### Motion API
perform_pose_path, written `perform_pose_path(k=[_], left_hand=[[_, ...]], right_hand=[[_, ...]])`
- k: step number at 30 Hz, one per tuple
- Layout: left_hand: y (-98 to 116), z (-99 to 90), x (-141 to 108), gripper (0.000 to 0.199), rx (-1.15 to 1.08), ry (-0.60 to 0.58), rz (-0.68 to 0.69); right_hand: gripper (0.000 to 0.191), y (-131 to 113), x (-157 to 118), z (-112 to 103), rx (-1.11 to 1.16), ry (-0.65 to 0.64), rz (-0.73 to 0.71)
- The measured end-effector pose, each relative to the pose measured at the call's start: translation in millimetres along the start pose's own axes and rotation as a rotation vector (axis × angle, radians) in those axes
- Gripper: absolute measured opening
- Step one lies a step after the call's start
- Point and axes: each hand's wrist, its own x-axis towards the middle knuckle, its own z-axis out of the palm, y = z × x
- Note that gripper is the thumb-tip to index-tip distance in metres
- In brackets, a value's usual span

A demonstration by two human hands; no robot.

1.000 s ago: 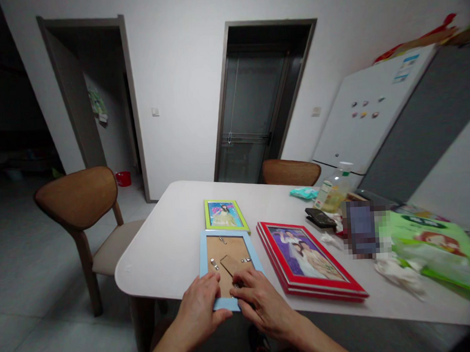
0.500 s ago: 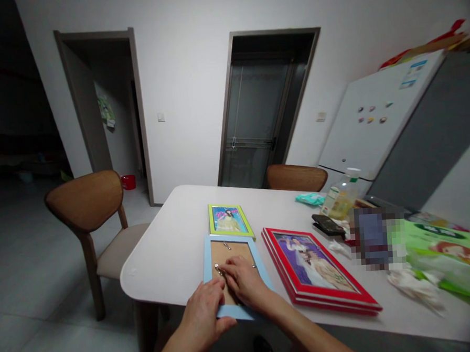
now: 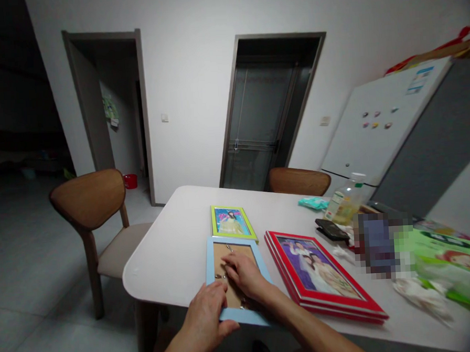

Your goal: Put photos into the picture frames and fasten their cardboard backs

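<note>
A light-blue photo frame [image 3: 210, 261] lies face down at the table's near edge, with its brown backing board [image 3: 233, 297] showing. Small metal clips sit around the board: a top clip [image 3: 229, 247], a left clip [image 3: 218, 276] and a bottom clip [image 3: 242, 304]. My left hand [image 3: 208, 311] grips the frame's lower left corner, fingers over the border and thumb at the near edge. Over the middle of the board, my right hand [image 3: 242, 273] has bent fingers drawn together, tips just above the left clip. Whatever these fingertips hold, if anything, is hidden.
Beyond it lies a green photo frame [image 3: 215, 221]. Red photo frames [image 3: 276, 252] are stacked to the right. Farther right are a dark phone-like object [image 3: 331, 229], a bottle [image 3: 342, 202], crumpled tissues [image 3: 424, 297] and a green package [image 3: 455, 253]. Wooden chairs [image 3: 88, 197] stand around the table [image 3: 172, 253].
My right fingertips have left the left clip and moved slightly up the board. That clip and the bottom clip show more clearly. My left hand stays at the corner. The view has shifted slightly.
</note>
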Motion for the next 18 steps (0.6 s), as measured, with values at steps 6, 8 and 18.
perform_pose_path(k=[6,8,18], left_hand=[[-1.5,3.5,-3.7,0.053,0.000,-0.018,-0.018],[-1.7,5.7,-5.0,0.055,0.028,-0.033,-0.013],[17.1,-2.9,-6.8,0.062,0.194,-0.124,-0.028]], right_hand=[[0.018,30.1,36.6,9.1,-0.029,0.078,0.350],[0.018,35.6,43.7,13.7,-0.034,0.083,0.414],[0.014,34.9,47.7,10.1,0.064,0.167,0.474]])
